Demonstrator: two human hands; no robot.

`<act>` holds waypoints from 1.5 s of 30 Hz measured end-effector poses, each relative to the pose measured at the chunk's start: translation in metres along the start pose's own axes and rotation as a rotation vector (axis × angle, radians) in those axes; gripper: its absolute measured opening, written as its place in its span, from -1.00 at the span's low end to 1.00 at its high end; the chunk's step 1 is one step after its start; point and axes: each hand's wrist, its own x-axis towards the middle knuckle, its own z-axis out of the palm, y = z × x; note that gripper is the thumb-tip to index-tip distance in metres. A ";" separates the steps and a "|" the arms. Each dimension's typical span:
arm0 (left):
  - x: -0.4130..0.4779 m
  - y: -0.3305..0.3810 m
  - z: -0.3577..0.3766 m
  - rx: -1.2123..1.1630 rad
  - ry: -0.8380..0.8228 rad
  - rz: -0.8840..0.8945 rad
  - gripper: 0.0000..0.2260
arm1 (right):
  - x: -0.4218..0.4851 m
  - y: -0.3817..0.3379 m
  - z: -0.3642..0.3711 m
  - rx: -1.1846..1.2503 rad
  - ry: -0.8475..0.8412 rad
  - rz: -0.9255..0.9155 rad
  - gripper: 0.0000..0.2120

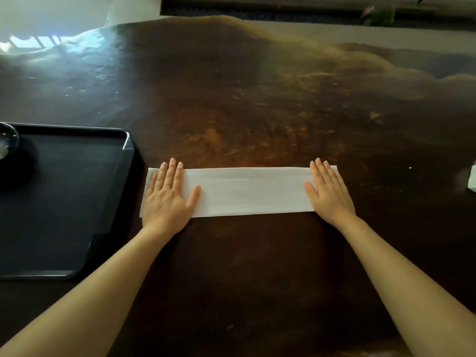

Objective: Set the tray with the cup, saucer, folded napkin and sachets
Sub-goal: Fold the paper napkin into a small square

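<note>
A white napkin (pixel 247 191), folded into a long strip, lies flat on the dark wooden table (pixel 257 112) in front of me. My left hand (pixel 167 197) presses palm down on its left end, fingers spread. My right hand (pixel 329 194) presses flat on its right end the same way. Neither hand grips anything. A black tray (pixel 77 202) sits to the left of the napkin. At the tray's far left edge a dark round dish, perhaps the cup or saucer (pixel 7 145), is cut off by the frame.
A small white object (pixel 472 179) shows at the right edge of the frame, mostly cut off. The table's wavy far edge runs across the top, with a wall ledge and some greenery (pixel 378 14) behind it.
</note>
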 end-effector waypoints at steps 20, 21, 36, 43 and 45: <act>0.002 -0.003 0.002 0.021 -0.029 0.011 -0.34 | -0.024 0.008 -0.042 0.850 0.021 1.004 -0.63; 0.003 -0.003 0.002 0.020 -0.033 0.012 -0.34 | -0.024 0.007 -0.045 0.927 0.036 1.000 -0.66; 0.029 0.103 -0.241 -1.049 -0.356 0.465 -0.30 | -0.072 -0.127 -0.273 1.265 0.248 -0.090 -0.83; 0.046 0.110 -0.367 -1.230 -0.270 0.641 -0.75 | -0.085 -0.156 -0.369 1.334 0.244 -0.299 -0.90; 0.051 0.106 -0.387 -1.286 -0.234 0.616 -0.84 | -0.086 -0.157 -0.392 1.350 0.257 -0.319 -0.91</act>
